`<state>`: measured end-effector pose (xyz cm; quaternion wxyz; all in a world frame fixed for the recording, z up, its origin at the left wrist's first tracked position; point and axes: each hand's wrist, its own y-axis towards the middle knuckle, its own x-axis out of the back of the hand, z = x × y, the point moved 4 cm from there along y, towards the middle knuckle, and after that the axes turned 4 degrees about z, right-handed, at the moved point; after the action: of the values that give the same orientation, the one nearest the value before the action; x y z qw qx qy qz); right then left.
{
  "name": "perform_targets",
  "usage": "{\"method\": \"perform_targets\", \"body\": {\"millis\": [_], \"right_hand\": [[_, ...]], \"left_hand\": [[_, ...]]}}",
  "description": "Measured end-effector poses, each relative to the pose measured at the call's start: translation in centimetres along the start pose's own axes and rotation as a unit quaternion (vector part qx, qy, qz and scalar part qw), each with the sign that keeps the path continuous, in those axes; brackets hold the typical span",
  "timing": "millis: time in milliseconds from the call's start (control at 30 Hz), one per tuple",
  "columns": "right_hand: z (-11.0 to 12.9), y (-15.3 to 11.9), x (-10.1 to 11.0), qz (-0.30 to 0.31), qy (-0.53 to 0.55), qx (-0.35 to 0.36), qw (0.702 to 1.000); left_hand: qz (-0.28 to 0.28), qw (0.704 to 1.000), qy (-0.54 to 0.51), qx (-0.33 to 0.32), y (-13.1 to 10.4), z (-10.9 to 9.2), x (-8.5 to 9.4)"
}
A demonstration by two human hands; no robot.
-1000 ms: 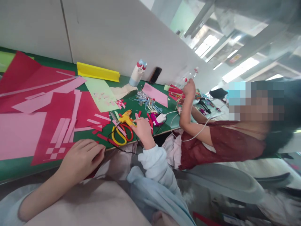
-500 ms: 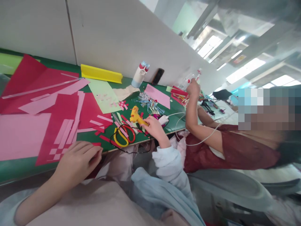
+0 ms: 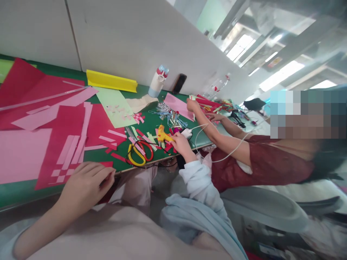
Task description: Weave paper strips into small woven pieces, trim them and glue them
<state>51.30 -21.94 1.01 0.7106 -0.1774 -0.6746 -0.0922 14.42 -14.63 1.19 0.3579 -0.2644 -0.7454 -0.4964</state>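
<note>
My right hand is closed around the handle of a yellow glue gun, which lies low over the table among paper scraps. A black cord loops along the table edge below it. Scissors with one yellow and one red handle lie left of the glue gun. My left hand rests at the table's front edge with its fingers curled and thumb near the index finger; its palm is hidden. Beside it is a red sheet with woven pink strips.
A white and blue bottle and a phone stand by the grey partition, near a yellow folded strip. Tassels and a white plug lie close to the glue gun. A co-worker's arm reaches in from the right.
My right hand and the glue gun have moved right, away from the scissors. The co-worker's raised hand has come down from the clear bottle to the pink sheet. My left hand stays curled in place.
</note>
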Motion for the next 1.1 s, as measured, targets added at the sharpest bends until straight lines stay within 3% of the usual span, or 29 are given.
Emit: {"method": "perform_targets", "body": {"millis": [167,267,333,433,567,800,967,1100], "right_hand": [[1.0,0.0,0.5,0.009,0.004,-0.004,1.000],[3.5,-0.5,1.3,-0.003,0.023,0.010,1.000],[6.0,-0.8,1.6,0.002,0.045,0.036,0.998],[9.5,-1.2,1.5,0.031,0.077,0.079,0.993],[11.1,-1.4,1.7,0.048,0.106,0.089,0.989],[11.1,-2.0,1.1,0.051,0.116,0.055,0.990],[12.3,-2.2,0.1,0.047,0.113,0.038,0.992],[11.1,-2.5,2.3,0.018,0.109,0.019,0.994]], "left_hand": [[0.010,1.000,0.014,-0.004,-0.2,0.0,-0.4],[0.034,0.999,0.029,0.014,0.0,0.5,-0.9],[0.079,0.995,0.046,0.041,0.4,0.8,-1.7],[0.197,0.970,0.076,0.121,1.5,1.4,-3.1],[0.304,0.924,0.048,0.227,3.4,1.8,-4.7],[0.333,0.903,0.043,0.267,5.3,2.0,-6.8],[0.335,0.899,0.026,0.282,5.7,1.6,-6.8],[0.326,0.902,0.004,0.284,6.2,-0.4,-6.4]]}}
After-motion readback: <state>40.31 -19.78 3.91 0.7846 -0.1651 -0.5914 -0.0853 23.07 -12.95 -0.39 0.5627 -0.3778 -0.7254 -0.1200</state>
